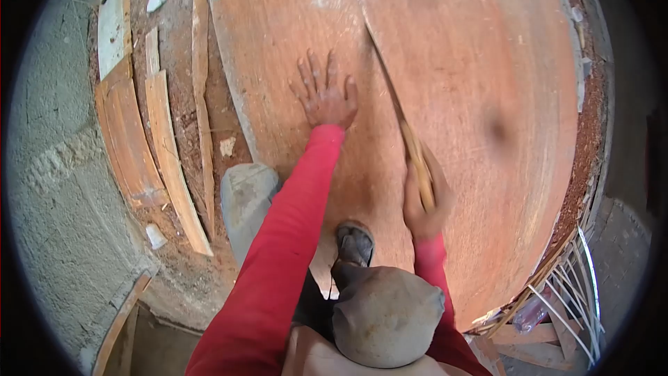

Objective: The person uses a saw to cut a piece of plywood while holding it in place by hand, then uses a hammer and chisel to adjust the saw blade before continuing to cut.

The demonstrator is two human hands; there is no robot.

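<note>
My left hand [328, 102] lies flat on a large reddish plywood sheet [501, 49], its fingers spread. To its right, my right hand [426, 198] is wrapped round the wooden handle of a handsaw [391, 90]. The saw's narrow blade points away from me and meets the sheet near the top middle. A thin line runs on from the blade's tip toward the far edge. My right hand is slightly blurred. One shoe [355, 242] rests on the sheet below the hands, and my knees are bent in front of me.
Several wooden strips [167, 146] lie on the dirt left of the sheet. Rough grey concrete [56, 132] borders them. White chunks [156, 2] are scattered near the upper left. At lower right are thin pale rods [574, 285] and a clear plastic bottle [530, 315].
</note>
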